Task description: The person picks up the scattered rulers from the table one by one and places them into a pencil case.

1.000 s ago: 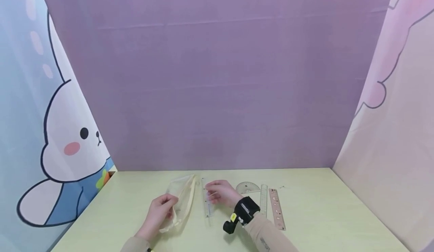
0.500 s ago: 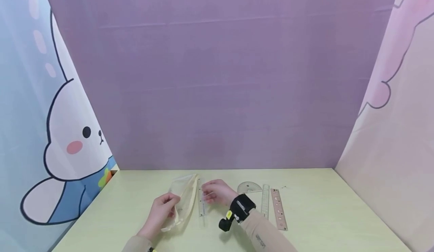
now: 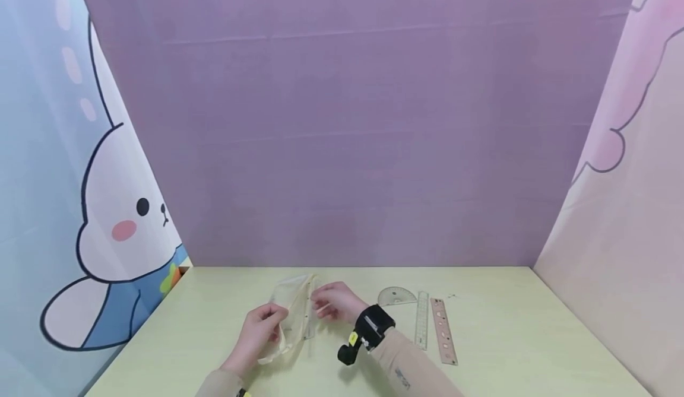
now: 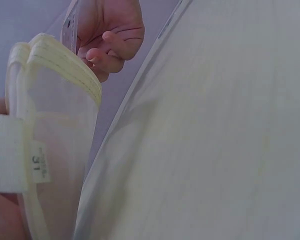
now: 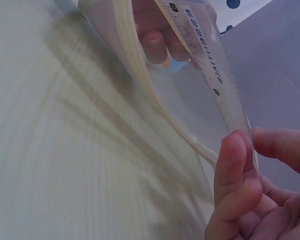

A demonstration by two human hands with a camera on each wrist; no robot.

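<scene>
My left hand (image 3: 260,324) grips the near side of a translucent pouch (image 3: 293,303) with cream edging. In the left wrist view a small tag (image 4: 40,162) reading 31 shows on its side. My right hand (image 3: 341,304) pinches one end of a clear ruler (image 5: 212,65) between thumb and fingers. The ruler stands tilted at the pouch's open mouth, and part of it overlaps the cream rim (image 5: 142,82) in the right wrist view. How much of the ruler is inside the pouch I cannot tell.
To the right on the pale table (image 3: 513,326) lie a clear protractor (image 3: 396,295), another clear ruler (image 3: 421,321) and a pink ruler (image 3: 445,332) with cut-out holes. A purple cloth wall (image 3: 363,148) rises behind the table.
My right hand has carried the clear ruler leftward, from beside the pouch to its mouth. My left hand keeps its hold on the pouch, and the whole head view has shifted slightly.
</scene>
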